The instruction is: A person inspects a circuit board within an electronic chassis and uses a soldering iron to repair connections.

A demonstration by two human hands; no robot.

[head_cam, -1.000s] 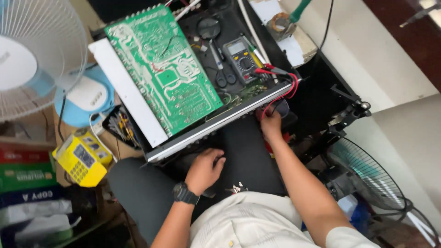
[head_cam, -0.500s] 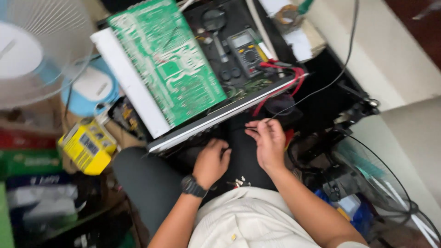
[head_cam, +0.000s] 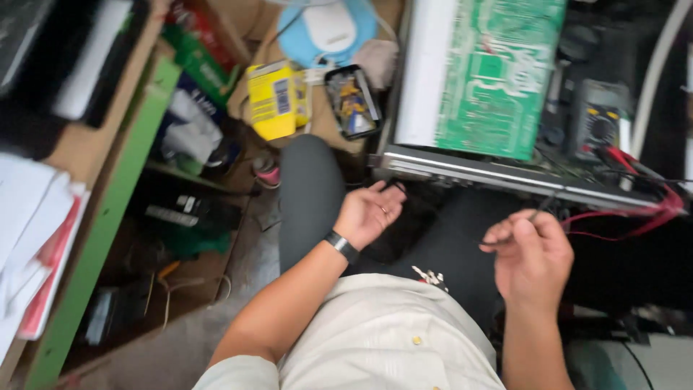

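My right hand (head_cam: 530,256) hovers over my lap, with the fingers pinched on a thin dark probe or wire that points toward the metal chassis edge (head_cam: 505,180). My left hand (head_cam: 368,213), a black band on its wrist, rests half open on my dark trouser leg just below the chassis corner, holding nothing. A large green circuit board (head_cam: 498,72) lies on top of the chassis. A dark multimeter (head_cam: 599,119) sits to its right, and red leads (head_cam: 635,217) trail from it along the chassis front.
A yellow box-shaped meter (head_cam: 271,97), a small black tray of parts (head_cam: 351,101) and a blue and white device (head_cam: 328,29) lie on the floor to the left. A green-edged shelf (head_cam: 94,238) with papers and boxes stands further left.
The view has swung left and closer. My right hand has pulled back from the chassis toward my lap, now pinching a thin probe. My left hand stays on my thigh.
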